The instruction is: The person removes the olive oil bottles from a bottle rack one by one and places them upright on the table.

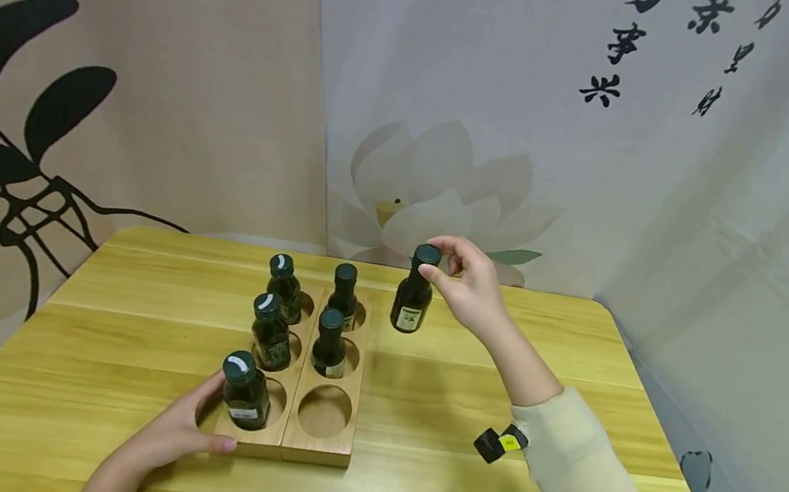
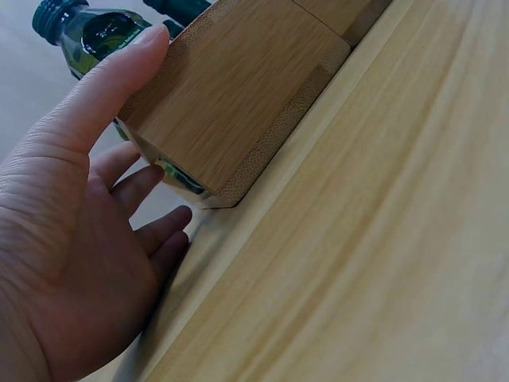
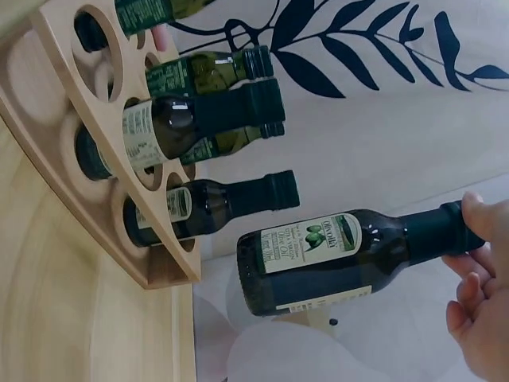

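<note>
My right hand (image 1: 463, 283) pinches the dark green cap of a small olive oil bottle (image 1: 411, 303) between thumb and fingers. The bottle hangs upright above the table, right of the wooden bottle rack (image 1: 343, 449); its label shows green olives in the right wrist view. At the rack's near left corner, my left hand (image 1: 176, 425) grips it, thumb along the front face and fingers round the left side. Close by that hand stands a squarer green bottle (image 1: 244, 397) in the left row. The near right hole (image 1: 325, 411) shows its bare wooden bottom.
Two more square bottles, a middle one (image 1: 272, 334) and a far one (image 1: 285, 289), stand in the left row. Two slim dark bottles, one nearer (image 1: 330, 346) and one farther (image 1: 343, 293), fill right-row holes. A printed curtain (image 1: 235, 89) hangs behind the wooden table (image 1: 128, 309).
</note>
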A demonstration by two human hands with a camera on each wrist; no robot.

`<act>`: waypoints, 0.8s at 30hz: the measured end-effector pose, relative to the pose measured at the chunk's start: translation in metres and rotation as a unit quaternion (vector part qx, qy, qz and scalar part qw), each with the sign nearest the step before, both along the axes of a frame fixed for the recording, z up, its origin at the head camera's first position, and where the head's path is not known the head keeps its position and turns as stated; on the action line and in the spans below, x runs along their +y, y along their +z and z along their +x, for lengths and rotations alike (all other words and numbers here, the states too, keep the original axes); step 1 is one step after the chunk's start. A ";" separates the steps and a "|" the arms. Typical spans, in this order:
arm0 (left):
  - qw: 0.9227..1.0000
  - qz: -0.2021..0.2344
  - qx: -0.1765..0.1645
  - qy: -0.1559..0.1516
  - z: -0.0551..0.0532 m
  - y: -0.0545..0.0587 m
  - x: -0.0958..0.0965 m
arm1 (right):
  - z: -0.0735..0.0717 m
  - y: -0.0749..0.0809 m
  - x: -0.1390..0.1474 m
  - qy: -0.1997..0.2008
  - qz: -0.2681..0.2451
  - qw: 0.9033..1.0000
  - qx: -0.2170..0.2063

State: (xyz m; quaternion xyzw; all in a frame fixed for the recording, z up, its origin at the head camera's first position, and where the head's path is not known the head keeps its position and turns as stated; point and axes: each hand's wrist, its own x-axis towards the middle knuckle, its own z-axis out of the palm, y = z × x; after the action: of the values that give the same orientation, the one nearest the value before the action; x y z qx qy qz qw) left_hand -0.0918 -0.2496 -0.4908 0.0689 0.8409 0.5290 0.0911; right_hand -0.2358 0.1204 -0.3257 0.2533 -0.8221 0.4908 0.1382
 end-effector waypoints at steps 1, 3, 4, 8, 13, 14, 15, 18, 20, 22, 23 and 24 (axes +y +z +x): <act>1.000 0.002 0.002 -0.001 0.000 0.000 0.000 | -0.002 0.000 0.000 -0.002 0.001 1.000 -0.002; 1.000 0.008 0.004 -0.002 0.000 -0.001 0.000 | -0.005 0.000 -0.001 -0.006 0.004 1.000 -0.005; 1.000 0.011 0.005 -0.002 0.000 -0.001 -0.001 | -0.007 0.000 -0.001 -0.007 0.005 1.000 -0.007; 1.000 0.016 0.004 -0.002 0.000 -0.001 -0.001 | -0.014 -0.004 -0.004 -0.010 -0.001 1.000 -0.026; 1.000 0.014 0.001 -0.002 0.001 0.000 -0.001 | -0.020 -0.015 -0.007 -0.016 -0.006 0.999 -0.045; 1.000 0.012 0.000 -0.002 0.001 0.000 -0.001 | -0.021 -0.018 -0.008 -0.018 -0.006 0.999 -0.047; 1.000 0.012 0.000 -0.001 0.001 0.000 -0.001 | -0.022 -0.021 -0.008 -0.019 -0.005 0.999 -0.049; 1.000 0.006 -0.004 0.002 0.001 0.001 0.000 | -0.024 -0.033 -0.009 -0.024 -0.001 0.999 -0.047; 1.000 -0.001 -0.005 0.003 0.001 0.001 0.000 | -0.026 -0.041 -0.010 -0.027 0.004 0.999 -0.042; 1.000 -0.006 -0.007 0.003 0.001 0.001 0.000 | -0.027 -0.048 -0.010 -0.028 0.005 0.999 -0.036; 1.000 -0.006 -0.007 0.003 0.001 0.001 0.000 | -0.027 -0.051 -0.010 -0.028 0.006 0.999 -0.033; 1.000 -0.003 -0.007 0.003 0.001 0.001 -0.001 | -0.027 -0.054 -0.010 -0.028 0.006 0.999 -0.033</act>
State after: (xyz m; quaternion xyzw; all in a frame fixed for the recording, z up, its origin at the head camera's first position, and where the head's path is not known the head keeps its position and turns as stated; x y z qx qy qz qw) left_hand -0.0906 -0.2502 -0.4898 0.0628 0.8422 0.5269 0.0957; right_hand -0.2630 0.1107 -0.3801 0.2152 -0.8357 0.4900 0.1234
